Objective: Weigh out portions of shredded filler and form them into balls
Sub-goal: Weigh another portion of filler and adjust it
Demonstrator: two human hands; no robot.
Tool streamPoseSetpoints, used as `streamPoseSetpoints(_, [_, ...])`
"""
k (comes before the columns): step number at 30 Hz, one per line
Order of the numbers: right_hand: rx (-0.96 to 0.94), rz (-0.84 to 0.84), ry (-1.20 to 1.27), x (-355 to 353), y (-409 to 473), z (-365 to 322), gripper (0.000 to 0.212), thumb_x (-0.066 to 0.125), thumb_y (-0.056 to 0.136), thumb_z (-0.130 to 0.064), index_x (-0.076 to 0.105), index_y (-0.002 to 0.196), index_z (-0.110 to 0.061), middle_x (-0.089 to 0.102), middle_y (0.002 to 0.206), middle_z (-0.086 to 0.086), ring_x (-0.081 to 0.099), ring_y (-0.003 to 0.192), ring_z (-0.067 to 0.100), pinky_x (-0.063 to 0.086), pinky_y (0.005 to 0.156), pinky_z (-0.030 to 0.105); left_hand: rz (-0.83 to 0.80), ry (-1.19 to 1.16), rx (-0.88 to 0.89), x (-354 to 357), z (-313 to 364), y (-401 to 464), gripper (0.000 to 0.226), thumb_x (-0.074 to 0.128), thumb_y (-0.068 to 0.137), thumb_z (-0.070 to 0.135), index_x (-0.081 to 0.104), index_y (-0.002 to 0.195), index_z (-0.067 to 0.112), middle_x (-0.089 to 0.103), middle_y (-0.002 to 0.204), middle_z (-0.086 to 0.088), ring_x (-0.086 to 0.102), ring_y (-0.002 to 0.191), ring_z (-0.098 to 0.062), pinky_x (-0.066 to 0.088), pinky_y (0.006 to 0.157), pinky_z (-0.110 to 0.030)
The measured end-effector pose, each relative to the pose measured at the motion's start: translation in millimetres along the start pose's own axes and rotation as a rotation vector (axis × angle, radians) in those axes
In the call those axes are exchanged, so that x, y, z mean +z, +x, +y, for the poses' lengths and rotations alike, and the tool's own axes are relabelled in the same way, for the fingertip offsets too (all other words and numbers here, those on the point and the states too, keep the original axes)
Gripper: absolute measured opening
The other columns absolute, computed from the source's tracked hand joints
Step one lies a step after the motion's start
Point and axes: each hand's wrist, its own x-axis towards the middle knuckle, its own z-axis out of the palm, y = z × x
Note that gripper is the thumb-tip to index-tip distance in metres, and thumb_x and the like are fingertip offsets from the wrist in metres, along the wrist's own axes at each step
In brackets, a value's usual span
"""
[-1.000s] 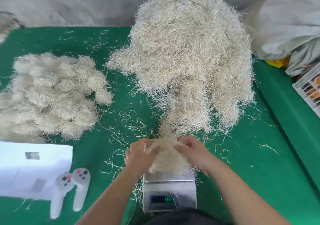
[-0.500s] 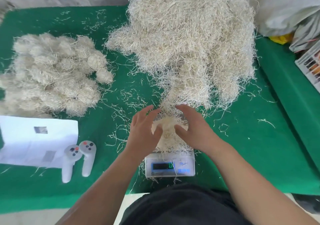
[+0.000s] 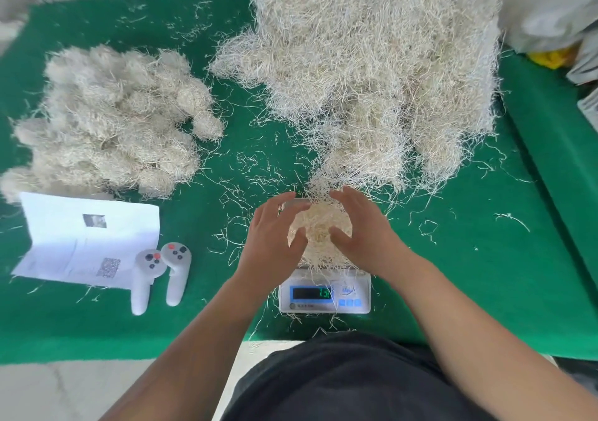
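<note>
Green felt table cover [image 3: 485, 275], strewn with loose strands; grey wall behind. Left hand [image 3: 275, 236] and right hand [image 3: 362, 233], fingers spread, cup a filler portion [image 3: 318, 226] on the scale [image 3: 323, 294]. Finished balls [image 3: 110, 122] lie left, the filler heap [image 3: 372, 64] behind.

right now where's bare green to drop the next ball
Freest: the mat right of the scale, below the loose heap, a few stray shreds only. Also the near strip left of the scale. Crowded: finished balls, paper and controllers at left.
</note>
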Motion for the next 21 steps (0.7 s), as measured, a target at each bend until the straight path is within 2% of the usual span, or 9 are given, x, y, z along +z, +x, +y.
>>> streamPoseSetpoints(7, [0.027,-0.018,0.011,0.9,-0.2,8.6,0.069,0.064,0.099,-0.033,0.031,0.160,-0.033,0.023,0.170,0.001,0.017,0.158,0.021,0.016,0.127,0.044,-0.011,-0.006,-0.011,6.3,-1.4,3.7,0.044,0.062,0.097,0.025,0.053,0.138,0.041,0.038,0.150,0.015,0.031,0.140,-0.012,0.027,0.117,-0.039])
streamPoseSetpoints(12, [0.064,-0.037,0.026,-2.7,0.9,14.7,0.067,0.065,0.099,-0.033,0.032,0.159,-0.033,0.030,0.167,-0.001,0.025,0.154,0.023,0.022,0.127,0.048,-0.014,-0.038,-0.003,13.1,-3.3,6.6,0.045,0.063,0.096,0.028,0.052,0.138,0.040,0.038,0.147,0.017,0.032,0.138,-0.010,0.030,0.118,-0.041])
streamPoseSetpoints(14, [0.079,-0.042,0.018,-4.2,2.3,17.1,0.067,0.065,0.099,-0.033,0.034,0.158,-0.031,0.032,0.165,-0.002,0.028,0.152,0.022,0.025,0.126,0.049,-0.038,-0.015,-0.019,15.6,-6.5,7.5,0.052,0.066,0.091,0.039,0.046,0.140,0.045,0.035,0.145,0.019,0.031,0.133,-0.008,0.030,0.115,-0.041])
streamPoseSetpoints(17, [0.112,-0.053,0.029,-5.1,6.0,22.4,0.064,0.066,0.099,-0.030,0.038,0.156,-0.028,0.039,0.159,-0.002,0.035,0.147,0.021,0.030,0.124,0.048,-0.185,0.125,-0.060,23.9,-13.6,8.5,0.080,0.071,0.082,0.055,0.027,0.149,0.049,0.024,0.141,0.013,0.030,0.130,-0.012,0.029,0.114,-0.042])
streamPoseSetpoints(19, [0.135,-0.062,0.036,-7.3,14.1,26.9,0.059,0.066,0.098,-0.028,0.043,0.153,-0.025,0.043,0.152,0.000,0.044,0.138,0.023,0.037,0.118,0.047,-0.270,0.137,-0.086,31.7,-16.1,11.6,0.083,0.073,0.087,0.045,0.022,0.152,0.046,0.021,0.144,0.009,0.040,0.135,-0.021,0.033,0.117,-0.046])
streamPoseSetpoints(21, [0.159,-0.039,0.045,-10.4,27.7,31.6,0.056,0.066,0.098,-0.025,0.047,0.151,-0.026,0.043,0.148,0.002,0.049,0.129,0.021,0.041,0.115,0.044,-0.272,0.071,-0.121,35.4,-14.4,18.0,0.076,0.070,0.094,0.033,0.024,0.153,0.046,0.023,0.148,0.009,0.044,0.136,-0.022,0.035,0.119,-0.047])
